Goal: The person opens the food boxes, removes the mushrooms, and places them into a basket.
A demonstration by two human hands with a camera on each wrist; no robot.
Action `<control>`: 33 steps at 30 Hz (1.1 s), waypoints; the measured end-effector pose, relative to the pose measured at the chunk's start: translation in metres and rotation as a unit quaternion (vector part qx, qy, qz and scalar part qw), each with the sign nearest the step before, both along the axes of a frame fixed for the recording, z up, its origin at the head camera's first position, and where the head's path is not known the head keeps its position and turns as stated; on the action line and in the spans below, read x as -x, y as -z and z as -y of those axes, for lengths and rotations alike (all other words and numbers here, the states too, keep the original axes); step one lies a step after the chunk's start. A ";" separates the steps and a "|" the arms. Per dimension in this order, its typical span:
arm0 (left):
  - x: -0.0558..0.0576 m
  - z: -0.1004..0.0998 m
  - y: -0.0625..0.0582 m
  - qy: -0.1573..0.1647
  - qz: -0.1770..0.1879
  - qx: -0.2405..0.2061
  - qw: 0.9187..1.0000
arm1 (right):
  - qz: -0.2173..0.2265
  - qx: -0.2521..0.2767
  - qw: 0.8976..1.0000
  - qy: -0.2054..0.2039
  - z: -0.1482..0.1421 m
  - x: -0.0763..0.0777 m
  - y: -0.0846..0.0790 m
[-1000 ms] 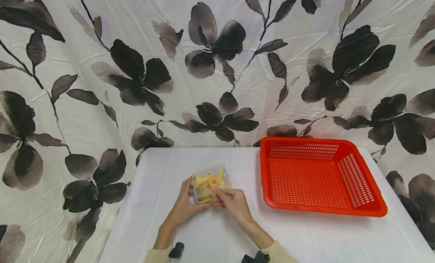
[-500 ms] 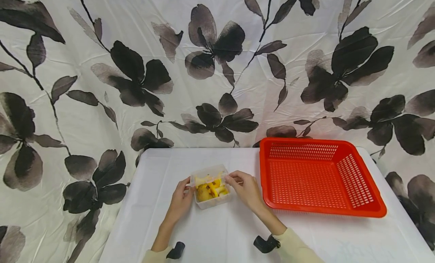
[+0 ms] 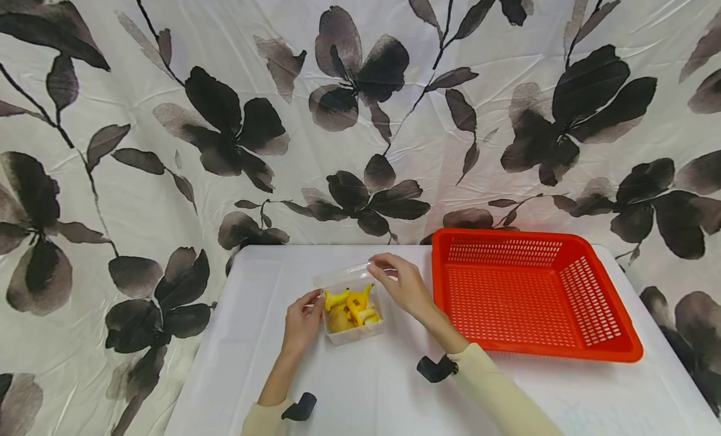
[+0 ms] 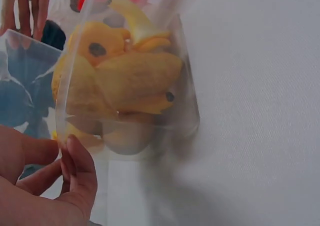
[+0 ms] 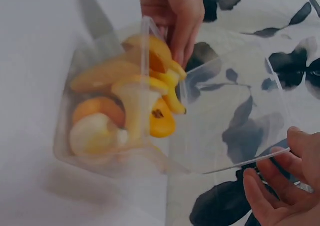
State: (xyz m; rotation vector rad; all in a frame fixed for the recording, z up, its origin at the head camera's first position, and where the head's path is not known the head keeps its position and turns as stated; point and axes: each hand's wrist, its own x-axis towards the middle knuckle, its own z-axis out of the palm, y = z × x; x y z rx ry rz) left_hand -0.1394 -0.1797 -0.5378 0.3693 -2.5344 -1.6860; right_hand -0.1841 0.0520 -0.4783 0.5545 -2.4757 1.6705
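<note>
A clear plastic box stands on the table, filled with several small yellow and orange pieces that look like toy fruit and vegetables, some banana-shaped or mushroom-shaped. Its transparent lid is raised along the far side and seems joined there to the box. My left hand pinches the box's left rim between thumb and fingers, as the left wrist view confirms. At the lid's right free edge, my right hand pinches the plastic; in the right wrist view the thumb lies on that edge.
A red perforated plastic basket stands to the right on the white table, close to my right forearm. Behind the table hangs a white cloth with dark flower prints. A black device is strapped to each wrist.
The lid has swung up and away from over the box, uncovering the pieces. My right hand moved from the box's front to the far right with the lid's edge; my left stays at the box's left side.
</note>
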 end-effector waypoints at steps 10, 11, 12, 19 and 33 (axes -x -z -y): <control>0.001 0.000 -0.002 -0.026 0.004 -0.066 0.998 | 0.016 -0.023 0.999 0.025 0.014 0.034 -0.007; 0.001 0.000 -0.002 -0.029 0.004 -0.069 0.997 | 0.019 -0.021 0.999 0.027 0.015 0.038 -0.007; 0.001 0.000 -0.002 -0.033 0.004 -0.072 0.997 | 0.024 -0.017 0.999 0.028 0.016 0.041 -0.006; 0.003 -0.003 0.001 -0.052 0.012 -0.090 0.995 | 0.066 0.031 0.997 0.030 0.021 0.058 0.004; 0.003 -0.002 0.003 -0.042 0.019 -0.118 0.992 | 0.128 -0.007 0.991 0.033 0.021 0.070 0.032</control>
